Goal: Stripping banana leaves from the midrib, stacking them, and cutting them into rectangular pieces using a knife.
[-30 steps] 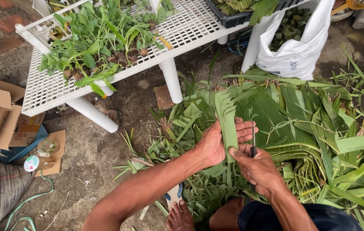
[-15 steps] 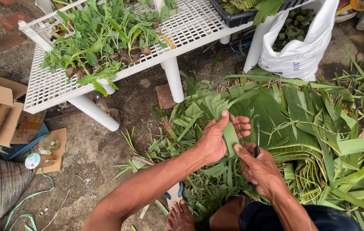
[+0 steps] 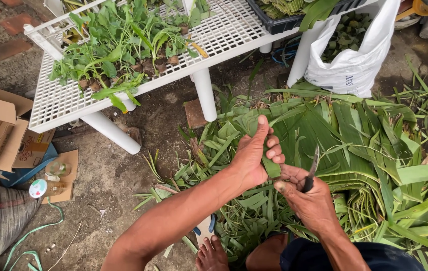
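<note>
Trimming seems underway: left hand [image 3: 254, 158] clamps a folded green leaf strip [image 3: 271, 165], right hand [image 3: 312, 198] grips a small knife [image 3: 310, 173]; next likely needs a careful cut.

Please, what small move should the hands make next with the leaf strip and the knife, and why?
Probably draw the knife along the leaf strip, away from the fingers. The left hand is closed around the folded green strip, and the right hand holds the thin blade upright just beside it, its thumb near the strip's lower end.
</note>
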